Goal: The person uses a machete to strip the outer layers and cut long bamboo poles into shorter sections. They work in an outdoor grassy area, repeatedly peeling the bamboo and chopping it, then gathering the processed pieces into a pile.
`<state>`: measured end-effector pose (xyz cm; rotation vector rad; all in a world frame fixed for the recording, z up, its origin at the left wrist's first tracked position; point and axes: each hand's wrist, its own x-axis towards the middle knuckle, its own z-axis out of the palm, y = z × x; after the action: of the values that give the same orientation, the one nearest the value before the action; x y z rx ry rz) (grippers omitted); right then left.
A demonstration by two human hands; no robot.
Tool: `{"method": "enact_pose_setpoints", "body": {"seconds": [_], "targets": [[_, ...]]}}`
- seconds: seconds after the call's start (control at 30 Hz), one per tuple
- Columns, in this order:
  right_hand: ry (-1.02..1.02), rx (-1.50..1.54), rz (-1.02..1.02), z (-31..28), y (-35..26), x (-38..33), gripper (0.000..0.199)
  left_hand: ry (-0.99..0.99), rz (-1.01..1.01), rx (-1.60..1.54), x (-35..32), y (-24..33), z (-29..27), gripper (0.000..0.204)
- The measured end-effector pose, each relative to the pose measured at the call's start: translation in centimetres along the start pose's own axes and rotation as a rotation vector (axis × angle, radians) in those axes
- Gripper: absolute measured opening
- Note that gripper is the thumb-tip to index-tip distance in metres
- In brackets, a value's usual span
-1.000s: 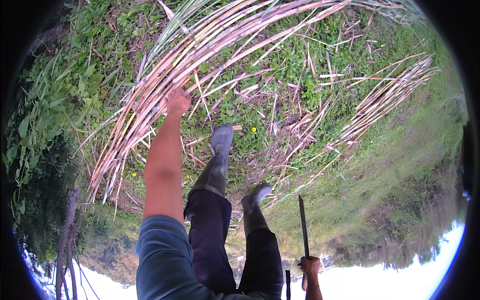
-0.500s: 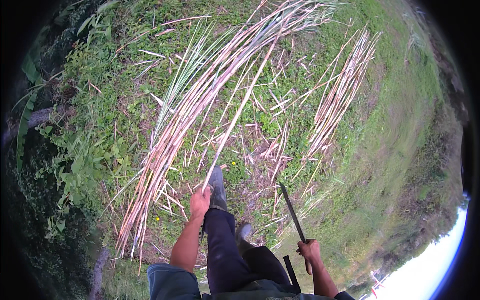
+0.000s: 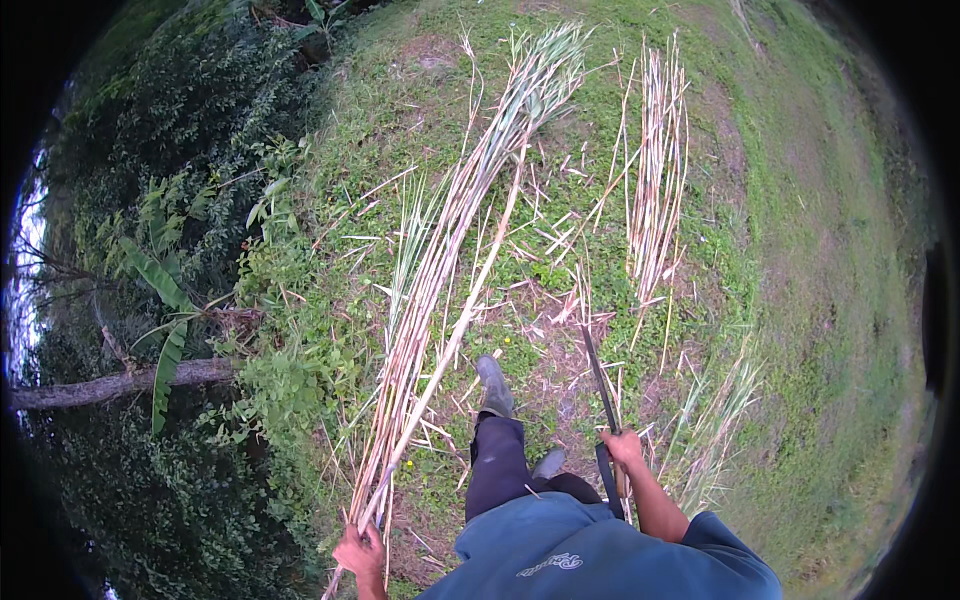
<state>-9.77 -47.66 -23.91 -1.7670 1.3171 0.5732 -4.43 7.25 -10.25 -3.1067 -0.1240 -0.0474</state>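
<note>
My left hand (image 3: 360, 550) is closed around the lower part of a long pale cane stalk (image 3: 463, 325), beside the butt ends of a big cane pile. The stalk slants up and away to the right, along the edge of that pile (image 3: 437, 300), which has green leafy tops at its far end. In my right hand (image 3: 622, 447) is a machete (image 3: 600, 380), gripped by its handle, its dark blade pointing away from me over the grass. A dark, flat strip (image 3: 606, 478), perhaps a sheath, shows beside my right hand.
A smaller bundle of stripped stalks (image 3: 655, 180) lies at the far right. Cut scraps (image 3: 560, 235) litter the grass between the piles. Loose leafy tops (image 3: 715, 425) lie right of my hand. Dense bushes and a fallen trunk (image 3: 125, 385) border the left. My boot (image 3: 493, 385) is ahead.
My left hand has moved down and left along the stalk, toward the pile's butt ends. The view has turned, showing more bushes at left. The machete stays in my right hand, now more upright.
</note>
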Motion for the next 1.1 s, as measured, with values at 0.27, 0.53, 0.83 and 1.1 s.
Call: {"method": "enact_pose_setpoints", "body": {"seconds": [0.27, 0.53, 0.83, 1.1], "targets": [[-0.142, 1.110, -0.471, -5.6, -8.8, -5.8, 0.034, 0.336, 0.232, 0.072, -11.2, -2.8, -19.2, 0.032], [-0.220, 1.386, -0.538, -10.8, -12.0, -11.5, 0.029, 0.372, 0.359, -0.005, -19.5, -6.9, -20.4, 0.034], [-0.126, 1.510, -0.457, -8.4, -6.7, -12.5, 0.014, 0.287, 0.444, -0.120, -17.3, -12.1, -11.7, 0.034], [0.106, 1.581, -0.611, -9.3, -2.7, -19.8, 0.014, 0.445, 0.339, -0.026, -7.4, -14.8, -7.5, 0.039]]}}
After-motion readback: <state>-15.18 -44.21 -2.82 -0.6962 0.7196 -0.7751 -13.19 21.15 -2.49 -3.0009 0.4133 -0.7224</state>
